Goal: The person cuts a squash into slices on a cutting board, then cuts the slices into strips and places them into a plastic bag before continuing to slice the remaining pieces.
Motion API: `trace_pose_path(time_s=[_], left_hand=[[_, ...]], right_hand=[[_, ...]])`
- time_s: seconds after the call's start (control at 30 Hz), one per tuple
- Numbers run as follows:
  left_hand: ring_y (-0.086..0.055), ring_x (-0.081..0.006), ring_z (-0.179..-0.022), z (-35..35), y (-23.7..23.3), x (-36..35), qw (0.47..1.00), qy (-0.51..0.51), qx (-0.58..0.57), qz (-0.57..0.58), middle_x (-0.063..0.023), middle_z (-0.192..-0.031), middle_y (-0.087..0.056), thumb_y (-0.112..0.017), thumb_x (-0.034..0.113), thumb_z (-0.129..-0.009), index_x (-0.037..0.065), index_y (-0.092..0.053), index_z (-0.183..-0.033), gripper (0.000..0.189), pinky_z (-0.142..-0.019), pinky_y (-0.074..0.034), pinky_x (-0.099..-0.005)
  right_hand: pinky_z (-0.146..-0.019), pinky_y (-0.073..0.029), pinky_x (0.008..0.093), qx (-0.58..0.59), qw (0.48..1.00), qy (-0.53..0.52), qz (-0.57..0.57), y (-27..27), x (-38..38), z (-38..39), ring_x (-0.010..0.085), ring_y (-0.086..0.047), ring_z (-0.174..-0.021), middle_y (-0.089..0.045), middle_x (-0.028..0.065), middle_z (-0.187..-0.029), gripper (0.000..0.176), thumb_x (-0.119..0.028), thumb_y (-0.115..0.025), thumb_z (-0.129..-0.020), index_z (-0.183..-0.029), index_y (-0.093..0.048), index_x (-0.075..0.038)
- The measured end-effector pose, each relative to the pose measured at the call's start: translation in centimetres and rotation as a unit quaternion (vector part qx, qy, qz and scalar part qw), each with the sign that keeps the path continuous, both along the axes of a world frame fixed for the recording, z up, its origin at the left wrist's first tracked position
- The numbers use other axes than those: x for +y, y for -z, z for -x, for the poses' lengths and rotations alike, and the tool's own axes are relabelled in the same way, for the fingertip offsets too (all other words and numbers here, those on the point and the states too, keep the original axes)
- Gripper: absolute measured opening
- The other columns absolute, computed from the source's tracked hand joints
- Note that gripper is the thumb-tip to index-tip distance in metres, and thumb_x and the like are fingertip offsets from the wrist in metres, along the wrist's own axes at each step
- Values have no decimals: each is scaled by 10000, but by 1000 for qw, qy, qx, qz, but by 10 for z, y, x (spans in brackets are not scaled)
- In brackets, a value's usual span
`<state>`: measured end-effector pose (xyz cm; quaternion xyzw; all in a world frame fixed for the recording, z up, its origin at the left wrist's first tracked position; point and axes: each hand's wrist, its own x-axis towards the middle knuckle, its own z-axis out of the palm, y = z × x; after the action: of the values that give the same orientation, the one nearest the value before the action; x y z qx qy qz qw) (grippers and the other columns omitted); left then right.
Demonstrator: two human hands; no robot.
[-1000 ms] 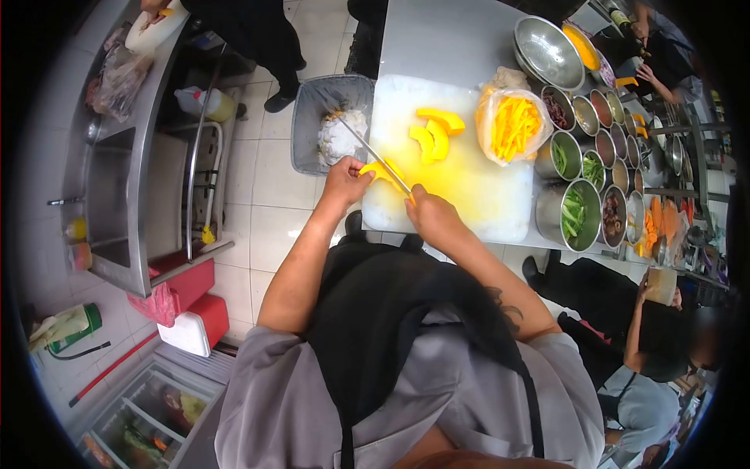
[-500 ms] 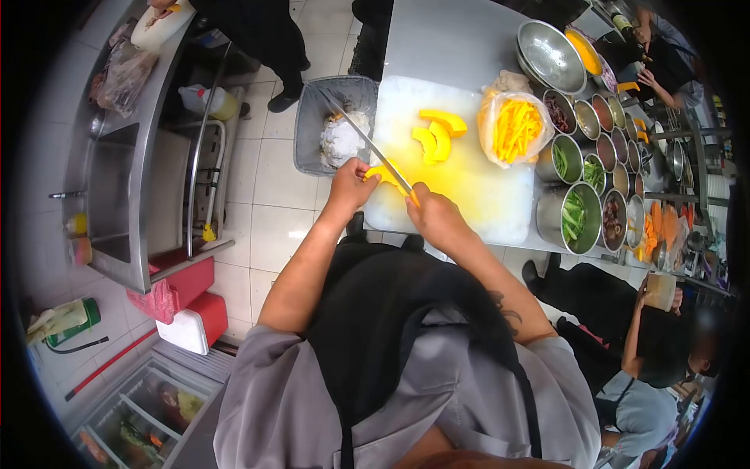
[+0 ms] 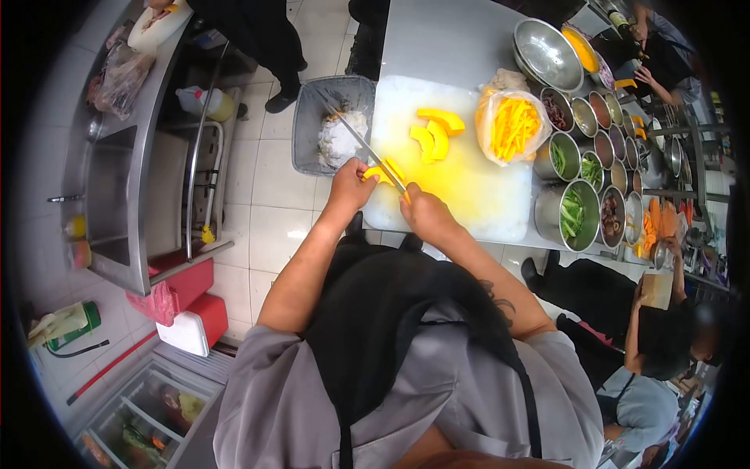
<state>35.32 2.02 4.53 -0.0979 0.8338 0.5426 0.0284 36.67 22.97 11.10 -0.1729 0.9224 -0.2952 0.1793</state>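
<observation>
My left hand [image 3: 351, 184] pinches the end of a yellow pumpkin wedge [image 3: 373, 175] at the left edge of the white cutting board [image 3: 496, 215]. In my right hand [image 3: 430, 214] is a long knife [image 3: 364, 142] with a yellow handle. Its blade crosses the wedge, the tip pointing away over the grey bin [image 3: 305, 129]. Several cut pumpkin wedges [image 3: 439, 144] lie farther up the board. At the board's right side, a clear plastic bag [image 3: 488, 144] stands open, full of pumpkin strips [image 3: 514, 125].
Metal pots of greens [image 3: 573, 219] and other ingredients line the right side, below a large steel bowl [image 3: 549, 53]. White waste [image 3: 342, 141] lies in the bin. A steel sink [image 3: 109, 187] is on the left. Co-workers stand at the right and upper left.
My right hand and the knife have shifted slightly left along the wedge. My left hand keeps its pinch. At the right, a co-worker's arm now reaches toward a small metal bowl.
</observation>
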Motion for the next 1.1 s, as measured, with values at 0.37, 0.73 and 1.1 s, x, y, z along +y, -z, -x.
trace_pose_path(time_s=[0.37, 0.73, 1.1], left_hand=[[-627, -316, -822, -30, -45, 15, 991, 42, 118, 53, -181, -1059, -602, -756, -10, -863, -15, -591, -1114, 301, -734, -535, -383], [-628, -353, -866, -31, -33, 13, 986, 54, 150, 57, -186, -1050, -603, -760, -27, -854, -19, -590, -1126, 321, -781, -537, -415], [-584, -431, -1088, -32, -44, 11, 952, 118, 233, 158, -198, -1113, -596, -743, -31, -845, -2, -584, -1171, 364, -931, -500, -492]], right_hand=[[-735, -546, 558, 43, 998, 8, 34, -23, 14, -14, 470, -688, -772, -689, 269, -808, 249, -226, -597, -1036, -1051, -579, 22], [-768, -554, 557, -18, 1000, 12, -5, -6, 8, -14, 474, -698, -809, -704, 281, -853, 265, -241, -586, -1038, -1058, -588, 24], [-758, -546, 560, -11, 999, 41, 12, -13, 27, -16, 489, -688, -809, -695, 296, -848, 279, -241, -604, -1029, -1080, -578, 32]])
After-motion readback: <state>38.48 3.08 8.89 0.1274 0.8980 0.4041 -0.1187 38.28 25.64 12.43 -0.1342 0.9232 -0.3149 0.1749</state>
